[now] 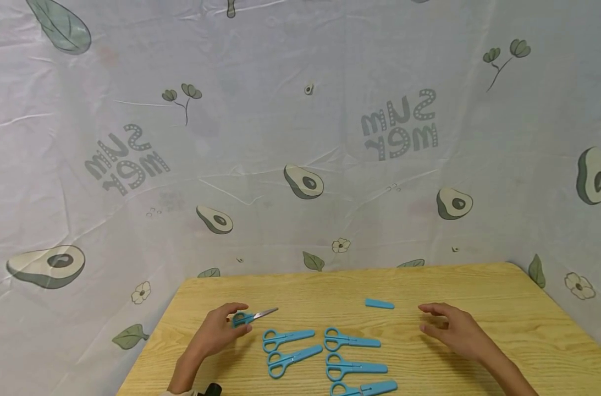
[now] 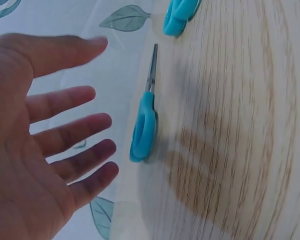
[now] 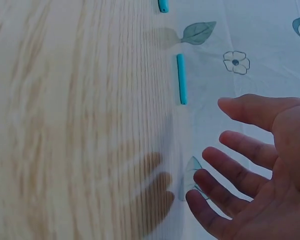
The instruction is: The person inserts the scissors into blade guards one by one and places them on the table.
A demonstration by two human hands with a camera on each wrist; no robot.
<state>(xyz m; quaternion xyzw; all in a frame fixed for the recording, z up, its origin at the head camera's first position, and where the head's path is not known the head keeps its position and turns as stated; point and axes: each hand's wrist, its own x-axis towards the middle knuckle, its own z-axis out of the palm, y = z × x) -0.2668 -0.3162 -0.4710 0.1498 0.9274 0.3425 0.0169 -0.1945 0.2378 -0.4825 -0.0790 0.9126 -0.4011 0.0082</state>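
Blue-handled scissors (image 1: pixel 244 319) with bare metal blades lie on the table at the left, blades pointing right. Close beside their handles is my left hand (image 1: pixel 220 330), fingers spread and holding nothing. The left wrist view shows the same scissors (image 2: pixel 144 125) just past the fingertips (image 2: pixel 106 120). A separate blue blade cover (image 1: pixel 379 303) lies toward the back of the table, right of the middle. My right hand (image 1: pixel 453 328) hovers to the right of that cover, fingers relaxed and apart, with nothing in them. In the right wrist view the cover (image 3: pixel 182 79) sits beyond the thumb.
Several covered blue scissors lie in two columns at the front middle: one pair (image 1: pixel 288 339) tops the left column, another (image 1: pixel 352 339) the right. The wooden table (image 1: pixel 478 286) ends at a patterned cloth backdrop (image 1: pixel 260 165) behind and at both sides.
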